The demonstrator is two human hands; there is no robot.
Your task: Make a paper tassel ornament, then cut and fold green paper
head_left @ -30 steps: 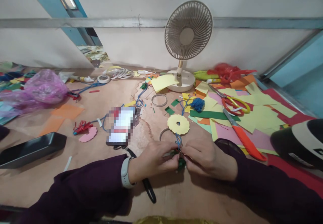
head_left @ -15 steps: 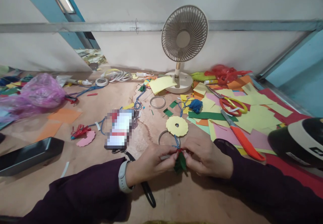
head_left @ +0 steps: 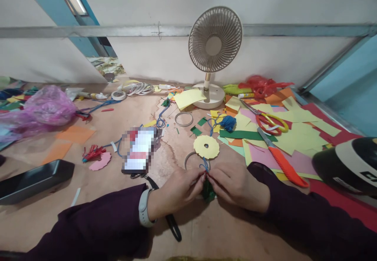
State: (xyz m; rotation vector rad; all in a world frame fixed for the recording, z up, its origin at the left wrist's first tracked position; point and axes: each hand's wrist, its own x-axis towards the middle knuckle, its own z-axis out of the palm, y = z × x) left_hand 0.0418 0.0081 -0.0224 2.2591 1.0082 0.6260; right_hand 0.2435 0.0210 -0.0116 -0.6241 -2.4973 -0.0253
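Observation:
Between my two hands is a green paper tassel (head_left: 208,192), with a bit of red at its top. My left hand (head_left: 185,186) pinches that top from the left, a light watch band on its wrist. From the right, my right hand (head_left: 235,184) pinches the same spot, its fingertips close to the left ones. Blue string (head_left: 205,164) runs up from the tassel's top toward a scalloped yellow paper disc (head_left: 200,148) with a hole in its middle. Partly behind my left fingers lies a thin ring (head_left: 186,159). My fingers hide the tassel's bound end.
A phone (head_left: 140,151) with a strap lies left of my hands. Orange-handled scissors (head_left: 284,165), red-and-yellow scissors (head_left: 272,123) and paper scraps (head_left: 306,135) spread to the right. Behind stands a fan (head_left: 215,45). A black case (head_left: 35,180) sits left, a dark container (head_left: 347,167) right.
My right fingers have moved slightly left and closed in on the tassel's top, against the left fingertips. The green strips hang more bunched and show less. Other things stay put.

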